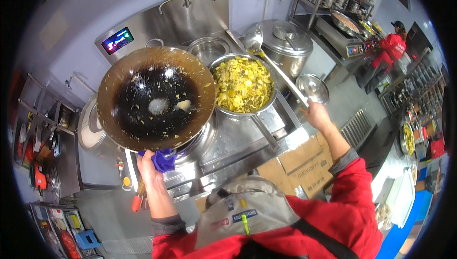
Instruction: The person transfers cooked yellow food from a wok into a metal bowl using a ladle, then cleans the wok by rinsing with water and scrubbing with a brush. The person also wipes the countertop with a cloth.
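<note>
With a purple cloth (pixel 165 160) in its grip, my left hand (pixel 146 164) holds the near rim of a large wok (pixel 109 84). The wok is tilted toward me; scattered food bits, a whitish patch (pixel 158 106) and a pale lump (pixel 184 105) show on its dark inside. My right hand (pixel 317 114) grips the end of a long-handled metal ladle (pixel 285 77). The ladle's bowl points away from me, beyond a metal pan (pixel 264 132) heaped with chopped yellow-green vegetables (pixel 242 84). That pan stands right of the wok, its handle toward me.
Behind the pan are a metal pot (pixel 209 46) and a lidded stockpot (pixel 287 44). A faucet (pixel 175 2) projects from the steel backsplash. Flattened cardboard (pixel 307 169) lies at the stove's front right. A person in red (pixel 391 50) stands at the far right counter.
</note>
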Demonstrator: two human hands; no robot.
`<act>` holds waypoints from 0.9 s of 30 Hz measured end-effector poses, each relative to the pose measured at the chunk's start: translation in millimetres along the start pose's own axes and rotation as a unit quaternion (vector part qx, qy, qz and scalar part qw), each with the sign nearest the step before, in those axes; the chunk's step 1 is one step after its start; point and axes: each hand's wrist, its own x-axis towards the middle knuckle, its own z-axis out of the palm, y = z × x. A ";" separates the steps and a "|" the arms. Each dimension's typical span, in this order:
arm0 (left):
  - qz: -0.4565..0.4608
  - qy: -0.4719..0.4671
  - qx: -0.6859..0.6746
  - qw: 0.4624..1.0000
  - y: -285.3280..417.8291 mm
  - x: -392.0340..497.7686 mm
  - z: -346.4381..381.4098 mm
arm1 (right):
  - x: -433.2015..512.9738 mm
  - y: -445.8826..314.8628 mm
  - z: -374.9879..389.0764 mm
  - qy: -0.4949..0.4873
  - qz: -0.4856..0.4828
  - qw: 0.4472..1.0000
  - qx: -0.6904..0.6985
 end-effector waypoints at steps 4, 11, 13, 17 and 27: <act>-0.054 0.014 -0.022 0.998 -12.0 5.6 -53.7 | -16.6 -26.3 20.1 0.023 0.031 0.997 0.061; -0.145 0.037 -0.015 0.989 -46.1 16.1 -116.6 | -46.3 -83.7 50.8 0.029 -0.051 0.998 0.026; -0.120 0.055 -0.026 0.991 -58.1 18.5 -119.8 | -48.1 -98.1 62.3 -0.008 -0.034 0.993 0.108; -0.144 0.051 -0.037 0.988 -75.3 24.5 -128.1 | -42.3 -122.7 75.0 -0.012 -0.047 0.977 0.206; -0.197 -0.015 -0.038 0.980 -107.3 55.2 -153.3 | -48.8 -176.3 30.5 -0.139 0.088 0.743 0.649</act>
